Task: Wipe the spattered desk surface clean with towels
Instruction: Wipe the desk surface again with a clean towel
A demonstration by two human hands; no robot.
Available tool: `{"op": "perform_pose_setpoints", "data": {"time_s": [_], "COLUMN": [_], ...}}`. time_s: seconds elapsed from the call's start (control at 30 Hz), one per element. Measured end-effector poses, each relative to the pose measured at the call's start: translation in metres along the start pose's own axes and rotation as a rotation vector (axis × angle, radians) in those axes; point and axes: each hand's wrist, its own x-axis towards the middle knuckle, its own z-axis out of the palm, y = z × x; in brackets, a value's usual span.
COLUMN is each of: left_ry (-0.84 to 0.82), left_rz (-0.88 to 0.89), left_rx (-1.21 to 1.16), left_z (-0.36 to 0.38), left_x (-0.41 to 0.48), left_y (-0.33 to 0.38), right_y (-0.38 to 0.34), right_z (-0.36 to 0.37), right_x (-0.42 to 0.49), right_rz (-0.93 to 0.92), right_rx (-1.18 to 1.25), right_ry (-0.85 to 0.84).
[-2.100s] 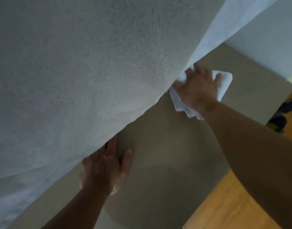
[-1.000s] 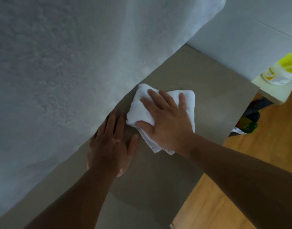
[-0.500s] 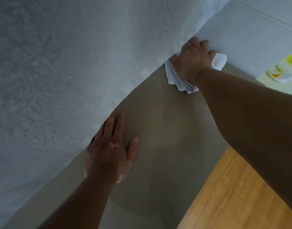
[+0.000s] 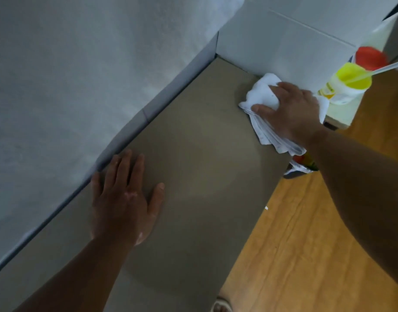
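Tabletop (image 4: 204,176), grey-brown, against white walls; no spatter visible. Towel (image 4: 261,95), white, folded: shifted from back corner to far right edge, so wiping probably nears its end. Right hand (image 4: 292,111): fingers spread, pressing towel. Left hand (image 4: 123,199): fingers straight, flat, unmoved.

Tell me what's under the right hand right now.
A folded white towel, pressed onto the desk by the right hand, near the white wall. The desk patch beneath the towel is covered, so any spatter there cannot be seen.
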Motion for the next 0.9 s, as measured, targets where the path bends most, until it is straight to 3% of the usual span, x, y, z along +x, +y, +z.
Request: {"op": "perform_pose_setpoints", "data": {"time_s": [0.2, 0.43, 0.6, 0.9], "left_ry": [0.034, 0.03, 0.025, 0.069], "left_rz": [0.015, 0.012, 0.026, 0.015], "left_rx": [-0.014, -0.013, -0.01, -0.033], "left_z": [0.004, 0.003, 0.005, 0.006], "left_x": [0.001, 0.0, 0.0, -0.001], "left_y": [-0.001, -0.001, -0.003, -0.002], "right_y": [-0.026, -0.07, -0.037, 0.01], "right_z": [0.001, 0.007, 0.003, -0.004], "right_x": [-0.037, -0.164, -0.113, -0.013], "right_rz": [0.028, -0.196, -0.213, 0.073], "right_rx": [0.012, 0.103, 0.089, 0.16], "right_ry": [-0.003, 0.022, -0.019, 0.058]}}
